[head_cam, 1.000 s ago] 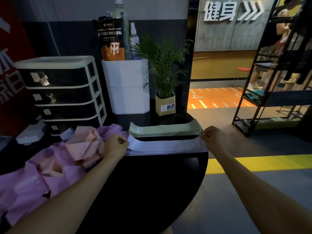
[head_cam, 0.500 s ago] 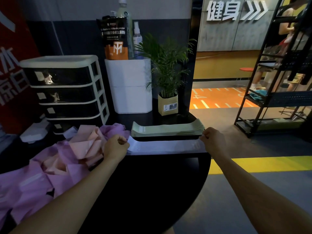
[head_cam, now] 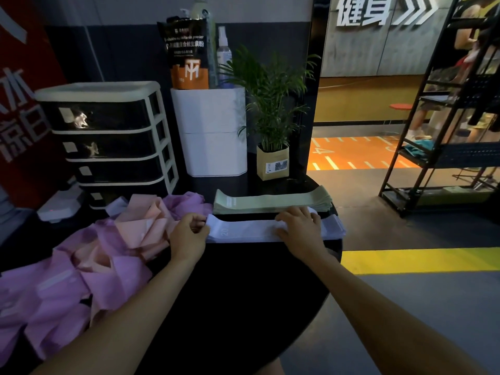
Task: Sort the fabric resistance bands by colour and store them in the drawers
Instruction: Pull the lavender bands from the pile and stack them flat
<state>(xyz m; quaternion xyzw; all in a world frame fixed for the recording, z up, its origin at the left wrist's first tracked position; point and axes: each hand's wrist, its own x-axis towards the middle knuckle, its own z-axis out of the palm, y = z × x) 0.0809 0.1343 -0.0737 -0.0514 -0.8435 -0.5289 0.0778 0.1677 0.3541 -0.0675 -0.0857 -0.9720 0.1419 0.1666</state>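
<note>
Lavender band (head_cam: pixel 243 230) lies flat on table (head_cam: pixel 243 293), long axis left-right; our left hand (head_cam: pixel 189 234) pinches its left end, right hand (head_cam: pixel 300 226) presses flat mid-band, nearer green stack (head_cam: pixel 270 203).

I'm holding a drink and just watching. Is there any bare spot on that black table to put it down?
Yes: the near half of the black table, between the two forearms, below the pale band pile. A narrow bare strip lies between the green stack and the potted plant. The left side is crowded with loose pink and purple bands.
</note>
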